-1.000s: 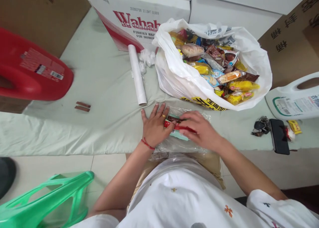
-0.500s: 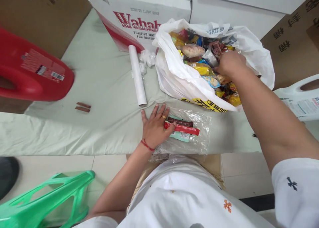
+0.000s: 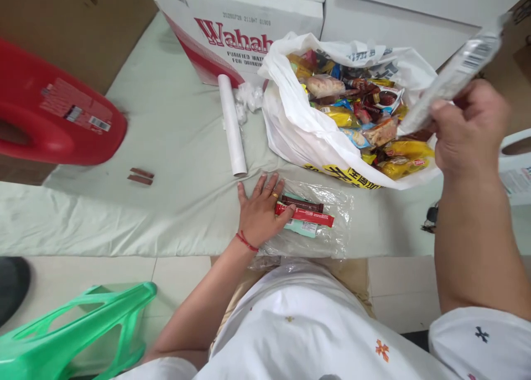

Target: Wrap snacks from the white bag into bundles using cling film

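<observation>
My right hand (image 3: 470, 123) is closed around a long silvery-white snack packet (image 3: 456, 73) with a barcode, raised at a tilt over the right side of a white plastic bag (image 3: 286, 131). Inside the wide bag mouth lie several wrapped snacks (image 3: 381, 131), yellow, brown and blue. On the table, my left hand (image 3: 261, 211) rests flat with fingers spread on the left part of a clear plastic bag (image 3: 338, 230). A red stick packet (image 3: 311, 216), a dark brown packet (image 3: 302, 203) and a mint-green packet (image 3: 305, 229) lie there, the thumb touching the red one.
A white paper roll (image 3: 232, 128) and crumpled clear plastic (image 3: 250, 97) lie behind my left hand. A Wahaha carton (image 3: 244, 37) stands at the back. Left are a red jug (image 3: 83, 114) and two brown strips (image 3: 141, 175); a green stool (image 3: 95, 324) is below. A white jug (image 3: 518, 170) stands right.
My right hand has come up out of the snack bag and moved right, now carrying the silvery-white packet. My left hand stays flat in its place.
</observation>
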Action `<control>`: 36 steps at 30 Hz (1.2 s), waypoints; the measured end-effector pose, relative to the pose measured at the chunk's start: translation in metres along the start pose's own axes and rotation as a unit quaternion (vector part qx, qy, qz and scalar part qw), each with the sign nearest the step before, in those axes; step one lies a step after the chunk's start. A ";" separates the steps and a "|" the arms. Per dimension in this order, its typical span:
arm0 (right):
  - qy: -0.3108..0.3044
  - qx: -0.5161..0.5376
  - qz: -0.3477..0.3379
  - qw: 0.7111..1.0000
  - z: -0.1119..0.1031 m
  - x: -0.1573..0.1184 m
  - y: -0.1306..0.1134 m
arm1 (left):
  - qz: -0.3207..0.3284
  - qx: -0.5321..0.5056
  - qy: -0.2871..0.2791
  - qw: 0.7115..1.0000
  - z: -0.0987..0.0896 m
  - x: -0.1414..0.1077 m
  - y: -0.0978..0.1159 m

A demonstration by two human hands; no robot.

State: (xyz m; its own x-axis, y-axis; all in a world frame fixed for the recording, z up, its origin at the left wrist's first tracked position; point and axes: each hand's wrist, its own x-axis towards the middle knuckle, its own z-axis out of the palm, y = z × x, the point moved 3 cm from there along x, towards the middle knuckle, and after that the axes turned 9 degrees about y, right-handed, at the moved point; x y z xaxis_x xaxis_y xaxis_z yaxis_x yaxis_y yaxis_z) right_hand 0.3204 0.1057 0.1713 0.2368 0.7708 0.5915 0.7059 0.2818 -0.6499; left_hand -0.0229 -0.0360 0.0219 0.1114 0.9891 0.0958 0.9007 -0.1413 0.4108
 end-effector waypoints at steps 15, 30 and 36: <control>-0.402 0.078 0.132 0.903 0.066 -0.177 -0.049 | 0.015 -0.022 0.023 0.999 0.002 -0.001 -0.002; -0.378 0.069 -0.071 0.921 0.084 -0.200 -0.057 | 0.012 -0.056 0.058 0.997 0.004 -0.002 -0.007; -0.367 0.048 -0.099 0.924 0.082 -0.211 -0.059 | 0.019 -0.067 0.122 0.990 0.004 -0.006 -0.009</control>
State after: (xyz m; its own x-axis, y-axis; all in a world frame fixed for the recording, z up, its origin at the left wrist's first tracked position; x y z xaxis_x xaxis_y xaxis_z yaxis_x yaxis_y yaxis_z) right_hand 0.1741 -0.0265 0.0455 -0.4315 0.8689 0.2426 0.6165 0.4804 -0.6238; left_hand -0.0299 -0.0402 0.0137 0.0254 0.9459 0.3235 0.8320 -0.1994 0.5176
